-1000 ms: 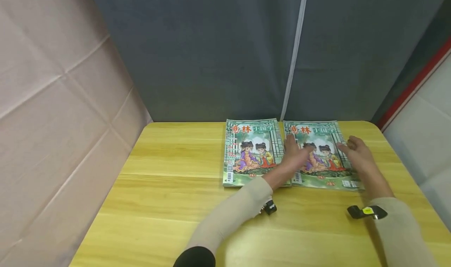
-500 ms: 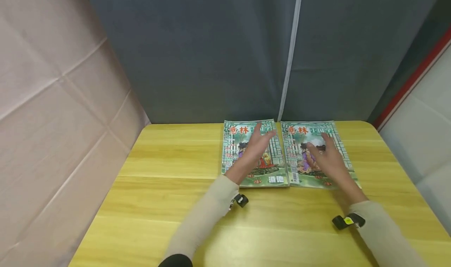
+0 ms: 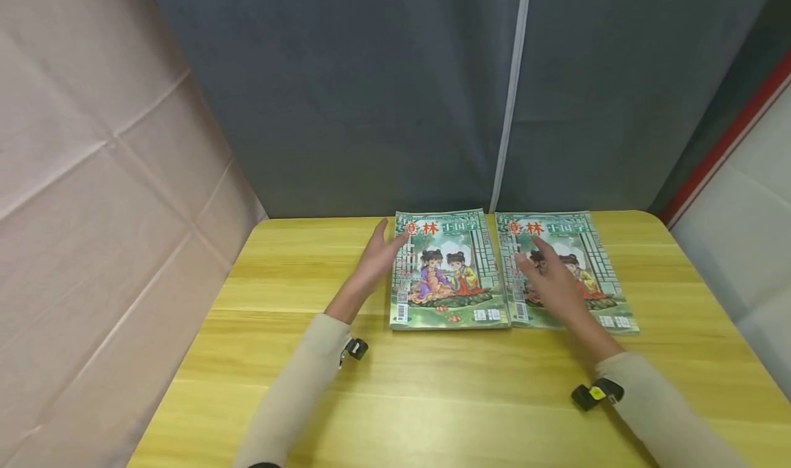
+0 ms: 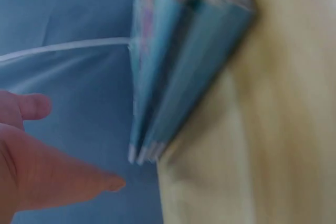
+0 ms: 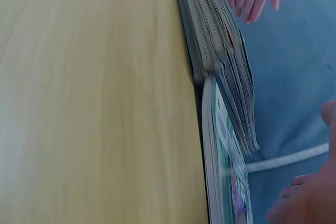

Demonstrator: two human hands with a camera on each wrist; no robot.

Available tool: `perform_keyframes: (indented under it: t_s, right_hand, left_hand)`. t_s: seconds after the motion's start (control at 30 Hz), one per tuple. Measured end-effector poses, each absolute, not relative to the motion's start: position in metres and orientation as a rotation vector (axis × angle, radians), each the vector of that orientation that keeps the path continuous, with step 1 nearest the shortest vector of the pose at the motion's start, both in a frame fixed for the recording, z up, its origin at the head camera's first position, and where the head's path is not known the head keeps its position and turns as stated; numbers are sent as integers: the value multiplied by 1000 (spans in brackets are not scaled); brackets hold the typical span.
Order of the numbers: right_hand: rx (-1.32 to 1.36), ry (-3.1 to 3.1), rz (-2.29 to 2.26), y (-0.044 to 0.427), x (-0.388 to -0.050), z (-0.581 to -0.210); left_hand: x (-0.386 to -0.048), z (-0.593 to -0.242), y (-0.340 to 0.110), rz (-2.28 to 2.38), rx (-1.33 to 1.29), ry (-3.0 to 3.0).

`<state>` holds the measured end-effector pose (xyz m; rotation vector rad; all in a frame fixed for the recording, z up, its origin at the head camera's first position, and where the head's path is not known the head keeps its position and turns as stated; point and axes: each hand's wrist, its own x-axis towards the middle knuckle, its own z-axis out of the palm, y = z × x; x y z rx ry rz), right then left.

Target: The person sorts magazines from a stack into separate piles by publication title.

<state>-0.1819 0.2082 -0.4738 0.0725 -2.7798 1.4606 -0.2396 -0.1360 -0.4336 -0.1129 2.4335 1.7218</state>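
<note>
Two piles of green-covered magazines lie side by side near the table's back edge. The left pile of magazines [image 3: 454, 296] is the thicker; its spines [image 4: 205, 51] show in the left wrist view. The right pile of magazines [image 3: 602, 269] looks thinner and lies close against it. My left hand [image 3: 371, 261] is at the left pile's left edge, fingers extended, holding nothing; the left wrist view shows it apart from the spines. My right hand [image 3: 559, 286] hovers over the left part of the right pile with fingers spread, also holding nothing, and hides part of the cover picture.
The wooden table [image 3: 296, 358] reaches out on both sides of the magazines and in front. A dark grey curtain [image 3: 371, 111] hangs behind the table. Pale cloth walls stand at left [image 3: 111, 248] and right.
My left hand has swung left, from the right pile across the left pile to its outer edge. My right hand has moved from the right pile's right edge leftward over its cover.
</note>
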Motion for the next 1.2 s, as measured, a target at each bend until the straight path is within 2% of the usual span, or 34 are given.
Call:
perform_keyframes:
  t_s: [0.17, 0.43, 0.67, 0.93, 1.07, 1.2]
  right_hand:
    - [130, -2803, 1494, 194, -182, -475]
    - [314, -2871, 1439, 168, -193, -475]
    - [219, -2848, 1645, 152, -198, -475]
    - [143, -2878, 1685, 139, -199, -479]
    - [72, -2924, 1656, 134, -197, -478]
    - [-28, -2900, 1778, 131, -197, -474]
  left_hand:
    - [-228, -444, -157, 1561, -107, 2419]
    - [-210, -455, -173, 1280, 86, 2473]
    - [-209, -470, -168, 1361, 201, 2469]
    - [-207, -472, -164, 1445, 246, 2461]
    - [-203, -469, -159, 1464, 210, 2492]
    - [-200, -463, -150, 1508, 63, 2483]
